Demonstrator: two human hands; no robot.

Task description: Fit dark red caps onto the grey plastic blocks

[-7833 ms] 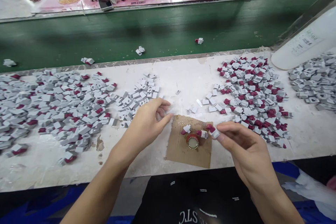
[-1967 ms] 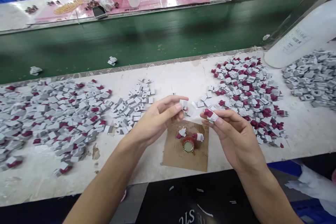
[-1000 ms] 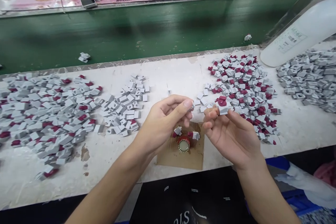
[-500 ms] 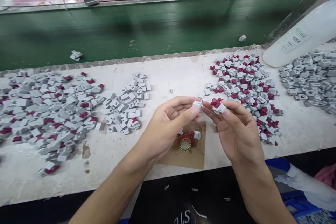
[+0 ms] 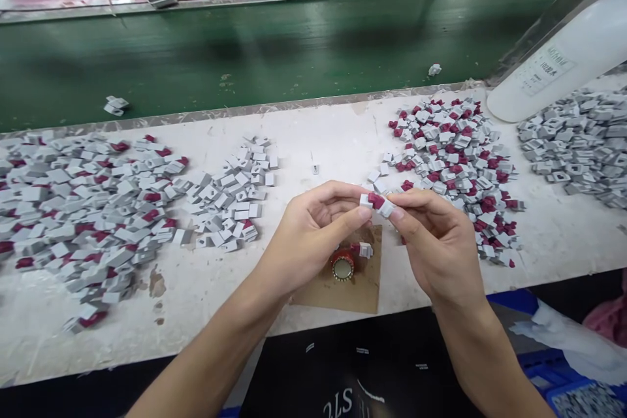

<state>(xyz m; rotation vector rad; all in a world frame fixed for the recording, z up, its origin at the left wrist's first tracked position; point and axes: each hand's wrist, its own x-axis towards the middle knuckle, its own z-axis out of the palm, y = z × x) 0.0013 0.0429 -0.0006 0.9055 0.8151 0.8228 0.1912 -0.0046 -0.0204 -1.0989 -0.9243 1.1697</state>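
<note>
My left hand (image 5: pixel 311 238) pinches a small light grey plastic block (image 5: pixel 365 201) between thumb and fingers. The fingertips of my right hand (image 5: pixel 443 251) are closed on a maroon and grey plastic piece (image 5: pixel 377 200). Its maroon end meets the grey block, and I cannot tell whether the two are joined. Below my hands a brown board (image 5: pixel 355 300) lies on the white table. On it are a round bottle cap (image 5: pixel 343 267) with a scalloped rim, red around it, and another grey and maroon piece (image 5: pixel 363 249). My left fingers hide part of the board.
Loose grey blocks with some maroon pieces form a wide heap (image 5: pixel 93 209) on the left, beside a smaller heap (image 5: pixel 235 196). Mixed pieces (image 5: pixel 455 157) are piled right of my hands. A white bottle (image 5: pixel 548 65) leans near more grey blocks (image 5: pixel 578 144). A green belt (image 5: pixel 294 52) runs behind.
My hands have come together. The maroon end of the right-hand piece has moved left and now meets the grey block in my left hand. Pieces on the belt have shifted left.
</note>
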